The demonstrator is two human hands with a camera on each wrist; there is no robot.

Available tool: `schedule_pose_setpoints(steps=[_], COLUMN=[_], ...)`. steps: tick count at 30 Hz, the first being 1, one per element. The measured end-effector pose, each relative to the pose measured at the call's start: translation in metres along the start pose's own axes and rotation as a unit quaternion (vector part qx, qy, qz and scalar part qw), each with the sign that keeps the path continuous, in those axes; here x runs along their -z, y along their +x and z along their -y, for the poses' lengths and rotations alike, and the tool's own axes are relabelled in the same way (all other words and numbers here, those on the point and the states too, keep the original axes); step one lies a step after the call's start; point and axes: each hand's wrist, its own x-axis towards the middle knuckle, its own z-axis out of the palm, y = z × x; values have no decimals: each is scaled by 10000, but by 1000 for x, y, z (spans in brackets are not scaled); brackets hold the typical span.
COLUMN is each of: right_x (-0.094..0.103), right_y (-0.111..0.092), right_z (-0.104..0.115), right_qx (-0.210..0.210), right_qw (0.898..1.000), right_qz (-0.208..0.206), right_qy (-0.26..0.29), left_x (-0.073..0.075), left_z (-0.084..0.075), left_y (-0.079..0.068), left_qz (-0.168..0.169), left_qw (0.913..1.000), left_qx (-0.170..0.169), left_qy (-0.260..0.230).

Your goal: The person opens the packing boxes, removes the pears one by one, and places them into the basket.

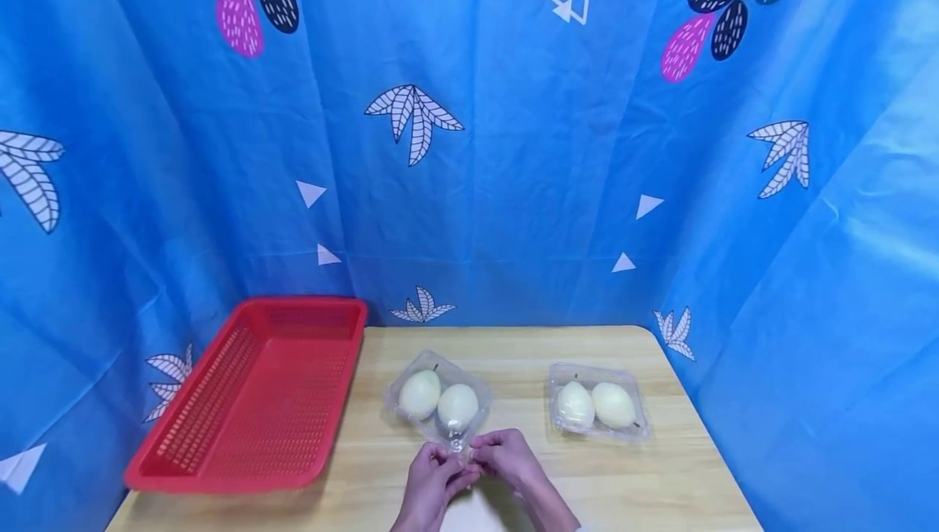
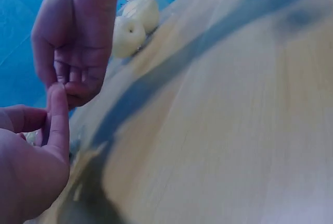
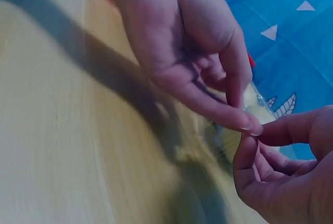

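Two pale pears, a left pear (image 1: 420, 394) and a right pear (image 1: 458, 406), lie in a clear plastic clamshell box (image 1: 475, 379) set askew on the table. At its near corner my left hand (image 1: 431, 485) pinches the plastic between thumb and fingers. My right hand (image 1: 511, 463) pinches the same corner from the right, its fingertips meeting those of the left. The plastic between the fingertips is mostly hidden in both wrist views. Farther right stands a second clear box (image 1: 596, 371), also with two pears (image 1: 614, 406).
On the left of the wooden table (image 1: 506, 345) stands a red plastic basket (image 1: 341, 385) with slotted sides. A blue patterned curtain (image 1: 513, 214) hangs behind the table and along both sides.
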Motion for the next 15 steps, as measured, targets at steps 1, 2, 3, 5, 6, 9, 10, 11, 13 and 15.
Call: schedule_pose_setpoints(steps=[1, 2, 3, 5, 6, 9, 10, 11, 13, 15], right_x=[0, 1, 1, 1, 1, -2, -3, -4, -5, -5], right_y=[1, 2, 3, 5, 5, 7, 8, 8, 9, 11], right_z=[0, -1, -1, -2, -2, -2, -2, -2, -2, -2], right_qx=[-24, -31, -37, -40, -47, -51, -34, -32, -17, -20], right_qw=[10000, 9999, 9998, 9997, 9996, 9992, 9990, 9988, 9984, 9978], right_qz=[-72, -121, -156, -229, -267, -376, -409, -451, -521, -563], right_qy=[51, 47, 74, 107, 128, 143, 149, 177, 231, 339], left_x=[1, 2, 4, 7, 9, 13, 14, 15, 17, 18], left_z=[-2, -4, -4, -4, -4, -4, -4, -4, -6, -9], left_y=[0, 1, 1, 2, 2, 2, 2, 2, 3, 5], left_qz=[11, 17, 20, 0, -25, -140, -188, -236, -343, -472], left_qw=[10000, 10000, 10000, 10000, 10000, 9999, 9998, 9997, 9994, 9989], left_qx=[8, 14, 10, 26, 43, 82, 76, 65, 28, 1], left_qy=[20, 35, 59, 68, 50, 18, 17, 34, 43, 48])
